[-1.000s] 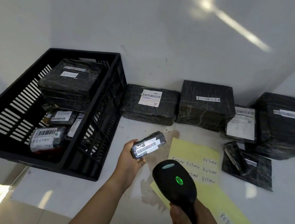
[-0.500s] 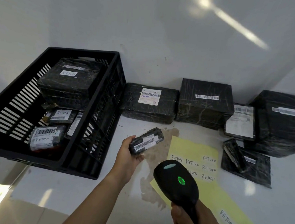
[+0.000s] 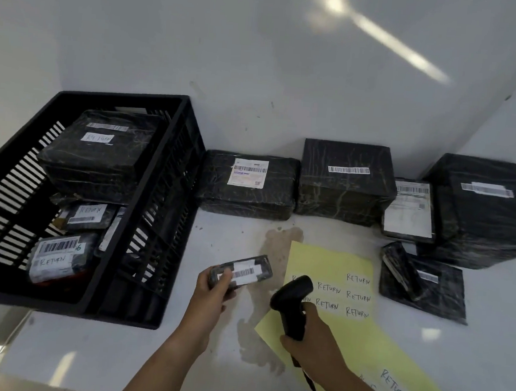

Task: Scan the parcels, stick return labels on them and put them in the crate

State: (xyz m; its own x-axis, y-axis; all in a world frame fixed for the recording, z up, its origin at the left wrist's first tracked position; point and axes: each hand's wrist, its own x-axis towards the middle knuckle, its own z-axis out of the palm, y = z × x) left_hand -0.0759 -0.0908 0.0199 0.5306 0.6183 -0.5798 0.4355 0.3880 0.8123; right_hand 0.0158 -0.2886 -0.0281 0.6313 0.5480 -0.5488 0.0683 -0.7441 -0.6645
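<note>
Head view: left hand grips small black parcel at frame centre, above white table, barcode label up. Right hand wrapped round scanner handle, lower centre, over yellow label sheet. Black crate at left holds labelled parcels. Unlabelled parcels line back wall, centre to right.

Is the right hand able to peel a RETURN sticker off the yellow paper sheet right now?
Probably not yet. The yellow paper sheet lies right beside the right hand with nothing between, but its fingers are wrapped round the black handheld scanner, so it likely must put that down first.
</note>
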